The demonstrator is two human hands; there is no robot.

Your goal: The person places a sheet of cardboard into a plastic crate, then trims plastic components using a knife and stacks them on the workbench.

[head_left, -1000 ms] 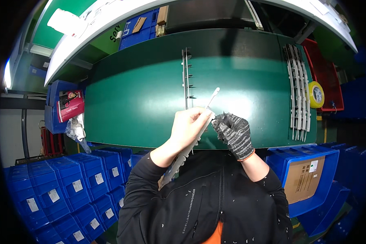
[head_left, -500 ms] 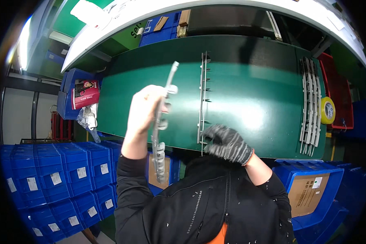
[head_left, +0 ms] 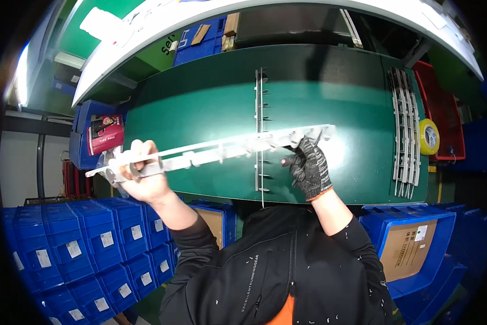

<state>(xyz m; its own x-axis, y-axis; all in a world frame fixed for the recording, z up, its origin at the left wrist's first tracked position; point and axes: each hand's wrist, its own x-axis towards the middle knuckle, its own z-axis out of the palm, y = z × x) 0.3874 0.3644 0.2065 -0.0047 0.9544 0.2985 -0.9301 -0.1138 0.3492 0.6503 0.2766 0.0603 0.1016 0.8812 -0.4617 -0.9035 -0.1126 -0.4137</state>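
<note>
My bare left hand (head_left: 144, 174) is closed around the left end of a long light-grey slotted strip (head_left: 200, 157) with rounded tabs along it. The strip is held above the table, slanting up to the right and slightly blurred. My right hand (head_left: 313, 172), in a dark grey knitted glove with an orange cuff, is just below the strip's right end. Its thumb stands apart, and the upper fingertips meet the strip's edge, where they are partly hidden. Behind the held strip, a second thin strip with small tabs (head_left: 258, 103) lies front to back on the green table (head_left: 200, 103).
Several similar strips (head_left: 406, 130) lie side by side at the table's right. Beside them are a yellow tape roll (head_left: 429, 136) and a red bin (head_left: 444, 116). Blue crates (head_left: 86, 230) stand at left. Another blue crate with cardboard (head_left: 408, 249) is at right.
The held strip has turned from nearly upright to nearly level across the table. My left hand has moved left and down; my right hand has risen from the lying strip to its right end.
</note>
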